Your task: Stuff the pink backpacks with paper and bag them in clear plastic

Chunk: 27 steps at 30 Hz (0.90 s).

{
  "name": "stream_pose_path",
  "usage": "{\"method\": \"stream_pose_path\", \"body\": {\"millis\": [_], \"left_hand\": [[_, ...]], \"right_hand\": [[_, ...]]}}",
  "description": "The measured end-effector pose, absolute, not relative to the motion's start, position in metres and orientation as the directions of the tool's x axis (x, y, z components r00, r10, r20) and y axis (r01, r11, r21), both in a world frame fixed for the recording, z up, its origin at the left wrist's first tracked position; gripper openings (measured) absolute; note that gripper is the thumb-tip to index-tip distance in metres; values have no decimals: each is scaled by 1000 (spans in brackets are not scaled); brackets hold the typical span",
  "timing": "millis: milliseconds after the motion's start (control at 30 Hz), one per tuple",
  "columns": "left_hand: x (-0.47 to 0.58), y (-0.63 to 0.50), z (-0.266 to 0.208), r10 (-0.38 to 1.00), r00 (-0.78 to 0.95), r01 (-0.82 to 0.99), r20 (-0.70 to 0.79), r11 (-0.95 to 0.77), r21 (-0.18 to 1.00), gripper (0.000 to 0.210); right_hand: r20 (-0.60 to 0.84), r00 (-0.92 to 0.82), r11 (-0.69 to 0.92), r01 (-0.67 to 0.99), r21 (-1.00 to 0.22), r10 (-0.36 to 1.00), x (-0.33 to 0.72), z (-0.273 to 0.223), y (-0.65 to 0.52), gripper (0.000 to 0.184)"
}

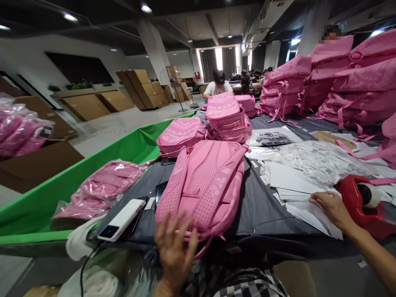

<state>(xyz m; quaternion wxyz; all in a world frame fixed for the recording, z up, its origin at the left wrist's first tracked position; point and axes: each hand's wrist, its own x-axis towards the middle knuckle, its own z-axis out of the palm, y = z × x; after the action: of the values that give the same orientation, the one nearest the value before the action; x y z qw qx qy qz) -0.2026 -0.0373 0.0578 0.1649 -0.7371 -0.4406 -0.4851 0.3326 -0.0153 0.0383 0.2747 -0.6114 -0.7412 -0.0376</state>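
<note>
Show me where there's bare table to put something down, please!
A good bare patch is dark cloth between the front pink backpack and the white papers. A smaller one lies between that backpack, the plastic-wrapped bags and the white device. It's crowded on the right around the red tape dispenser and right hand, and at the back with piled backpacks.

From head height, the view faces forward and down (quite near) over the table [260, 210].
</note>
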Motion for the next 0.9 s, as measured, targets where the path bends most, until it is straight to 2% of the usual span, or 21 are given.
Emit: {"method": "stream_pose_path", "body": {"millis": [67,100,133,167,200,233,300,333,400,467,533,633,667,800,900], "left_hand": [[-159,-52,66,462,277,638,842,-744,198,49],[-134,-57,68,472,362,505,804,-824,256,50],[-110,-60,67,514,440,386,736,-849,361,54],[-86,-62,65,557,503,297,661,-830,473,68],[-64,-63,62,612,546,241,573,-769,592,87],[-45,-64,57,676,564,199,474,-669,716,96],[-18,-67,47,797,558,106,232,-345,933,85],[-10,-70,42,833,546,49,91,-140,989,78],[-6,-75,36,838,526,-57,-142,201,978,74],[-11,-80,34,829,506,-121,-238,341,932,74],[-19,-83,34,854,467,-136,-230,327,935,72],[-29,-85,31,893,407,-131,-189,262,956,65],[-32,-85,29,903,391,-134,-179,248,959,64],[-49,-90,20,904,377,-199,-203,293,935,66],[-77,-101,16,915,350,-165,-200,271,948,57]], "right_hand": [[465,-152,289,927,-238,872,312,48,-27,63],[438,-157,297,915,-272,885,298,53,-36,60],[379,-156,293,894,-338,912,283,58,-47,57],[298,-151,272,865,-423,943,267,62,-59,55],[201,-150,234,827,-512,968,252,67,-71,52],[107,-151,185,784,-592,983,239,70,-83,51],[-45,-147,71,693,-717,988,220,73,-105,49],[-95,-150,22,634,-773,984,214,73,-113,49],[-142,-185,-31,498,-867,972,211,69,-125,56],[-143,-214,-40,422,-906,966,211,62,-129,74],[-141,-152,-60,446,-893,978,206,58,-124,79],[-163,-48,-120,480,-869,985,185,61,-109,56],[-144,-47,-104,482,-870,988,175,63,-103,53],[96,32,63,553,-831,995,148,67,-92,54],[201,80,89,696,-712,976,171,59,-87,49]]}}
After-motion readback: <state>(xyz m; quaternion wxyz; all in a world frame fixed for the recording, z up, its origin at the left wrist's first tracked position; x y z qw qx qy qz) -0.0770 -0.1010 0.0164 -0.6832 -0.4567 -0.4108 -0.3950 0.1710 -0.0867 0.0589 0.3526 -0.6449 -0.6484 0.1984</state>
